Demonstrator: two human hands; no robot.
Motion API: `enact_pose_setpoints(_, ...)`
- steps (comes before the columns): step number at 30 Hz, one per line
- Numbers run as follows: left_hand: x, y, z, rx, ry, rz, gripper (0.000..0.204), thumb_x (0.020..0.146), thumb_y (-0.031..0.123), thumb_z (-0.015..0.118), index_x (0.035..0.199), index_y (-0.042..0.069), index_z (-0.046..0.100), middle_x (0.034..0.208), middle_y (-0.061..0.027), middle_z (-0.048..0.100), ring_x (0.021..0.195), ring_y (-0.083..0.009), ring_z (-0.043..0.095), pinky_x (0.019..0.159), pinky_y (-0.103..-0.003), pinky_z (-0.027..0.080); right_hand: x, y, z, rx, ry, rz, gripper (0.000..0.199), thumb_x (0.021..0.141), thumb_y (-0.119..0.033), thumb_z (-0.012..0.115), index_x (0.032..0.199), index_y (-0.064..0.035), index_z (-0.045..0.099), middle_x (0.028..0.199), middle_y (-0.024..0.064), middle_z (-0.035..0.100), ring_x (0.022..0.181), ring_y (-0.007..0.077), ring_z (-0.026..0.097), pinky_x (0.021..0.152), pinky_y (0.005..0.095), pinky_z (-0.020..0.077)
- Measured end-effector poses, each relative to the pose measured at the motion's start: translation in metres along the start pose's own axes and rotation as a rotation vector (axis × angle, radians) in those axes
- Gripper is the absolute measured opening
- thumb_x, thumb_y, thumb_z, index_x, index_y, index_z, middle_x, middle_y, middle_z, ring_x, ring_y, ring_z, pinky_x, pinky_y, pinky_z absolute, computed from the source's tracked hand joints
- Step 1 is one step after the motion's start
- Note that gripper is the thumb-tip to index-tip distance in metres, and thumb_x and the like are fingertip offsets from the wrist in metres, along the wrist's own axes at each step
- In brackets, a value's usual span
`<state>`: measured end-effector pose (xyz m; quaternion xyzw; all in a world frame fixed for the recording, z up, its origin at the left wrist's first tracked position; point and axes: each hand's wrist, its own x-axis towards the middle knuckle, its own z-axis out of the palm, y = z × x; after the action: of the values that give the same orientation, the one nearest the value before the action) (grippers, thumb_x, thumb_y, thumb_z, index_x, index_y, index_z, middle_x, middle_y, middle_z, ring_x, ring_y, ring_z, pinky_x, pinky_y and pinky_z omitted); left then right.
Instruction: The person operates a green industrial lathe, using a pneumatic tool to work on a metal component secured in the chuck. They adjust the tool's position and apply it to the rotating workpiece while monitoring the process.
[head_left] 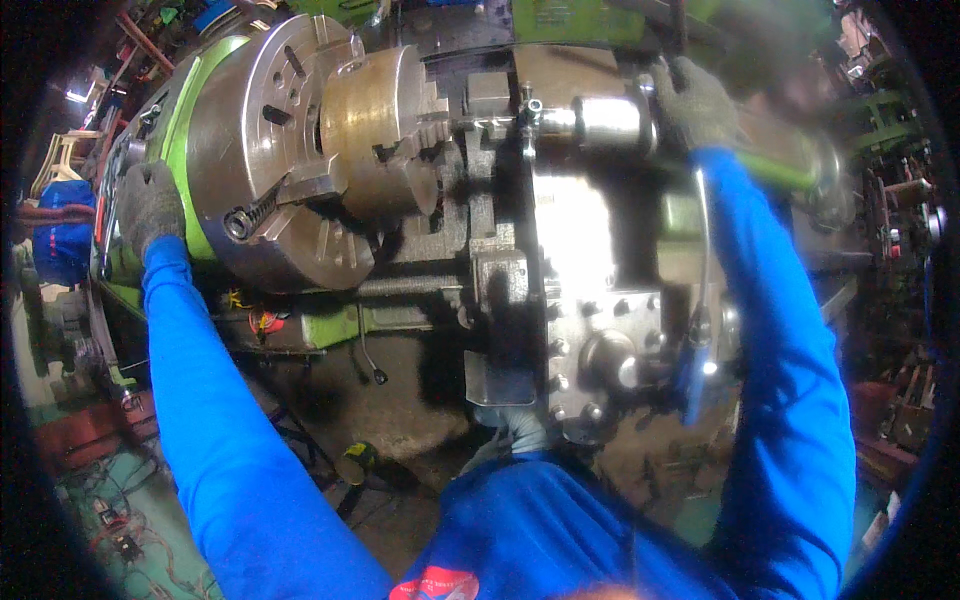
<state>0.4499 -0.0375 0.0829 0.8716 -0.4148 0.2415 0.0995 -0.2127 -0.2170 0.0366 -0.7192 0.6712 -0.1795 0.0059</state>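
Note:
A large metal lathe chuck (235,150) fills the upper left, with a brass-toned cylindrical workpiece (370,110) in its jaws. My left hand (155,205), in a dark grey glove, lies on the green headstock (188,125) left of the chuck, fingers extended. At the upper right, my gloved right hand (697,108) is closed around the lower end of a dark upright lever (679,28), beside the shiny tailstock quill (608,122). Its fingers are partly hidden. The tool post (490,95) stands between workpiece and quill.
A bolted carriage plate (605,350) sits near my body, with a blue-handled lever (695,380) at its right. Below the chuck hangs a thin knobbed lever (370,350). A chuck screw socket (238,224) faces me. Cables (125,530) lie on the floor at left.

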Motion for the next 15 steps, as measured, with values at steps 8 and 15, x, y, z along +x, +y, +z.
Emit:
enact_pose_setpoints(8,-0.002,-0.001,0.003,-0.003,0.031,0.016,0.045,0.095,0.045,0.049,0.109,0.008,0.068,0.116,-0.0226,0.066,0.11,-0.0417,0.061,0.094,-0.052,0.047,0.001,0.001,0.005,0.004,0.028,-0.015,0.044,0.098,-0.049,0.053,0.115,-0.012,0.067,0.111,0.0176,0.071,0.105,0.0389,0.065,0.089,0.0482,0.0502)
enact_pose_setpoints(15,-0.024,0.036,-0.017,0.08,0.04,-0.077,0.046,0.094,0.047,0.048,0.112,0.01,0.067,0.118,-0.0223,0.065,0.109,-0.0423,0.062,0.093,-0.054,0.047,0.001,0.003,0.006,0.012,0.027,0.011,0.045,0.099,-0.05,0.052,0.116,-0.0111,0.067,0.111,0.0178,0.071,0.106,0.0387,0.066,0.089,0.0471,0.0506)
